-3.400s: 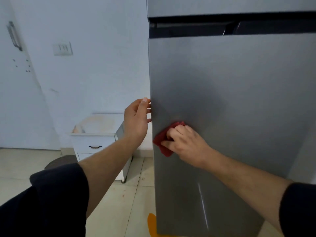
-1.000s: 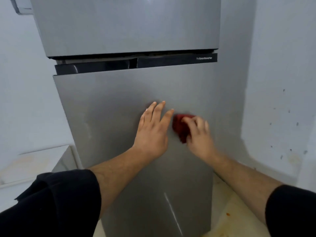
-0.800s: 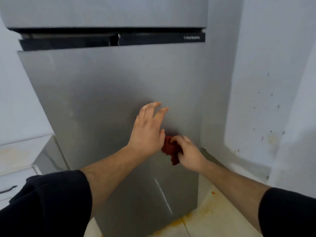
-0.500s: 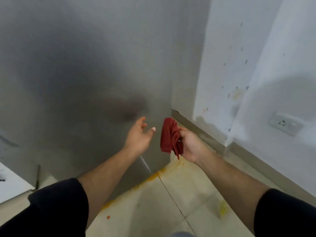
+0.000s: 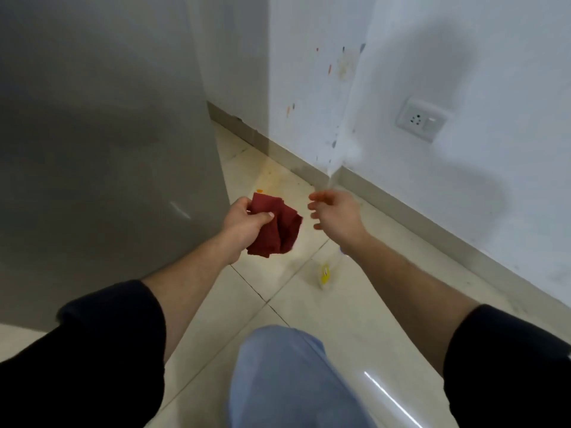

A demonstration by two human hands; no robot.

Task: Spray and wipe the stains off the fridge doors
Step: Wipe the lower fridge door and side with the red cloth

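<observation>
1. The red cloth point(image 5: 279, 231) was gripped in the left hand point(image 5: 244, 222), bunched between curled fingers and thumb, near the centre of the frame and clear of the fridge door point(image 5: 108, 134).
2. The right hand point(image 5: 335, 217) was held open with its fingers spread and nothing in it, just beside the cloth and above the floor point(image 5: 309, 322).
3. A pale, blurred object with a yellow label point(image 5: 324, 273) was seen on the tiles, partly hidden under the right forearm. It was judged likely to be the spray bottle, though this could not be told for certain.
4. The fridge door filled the left of the frame. No stains could be made out on the part shown.
5. A knocked-over bottle was judged the nearest risk, since a reach made past the forearm would be half blind.
6. A loose corner of the cloth hung below the left hand. If dropped onto the floor, where an orange mark point(image 5: 259, 190) lay, dirt could be carried back to the door.
7. Spray sent toward the right of the frame could wet the wall socket point(image 5: 421, 118).
</observation>
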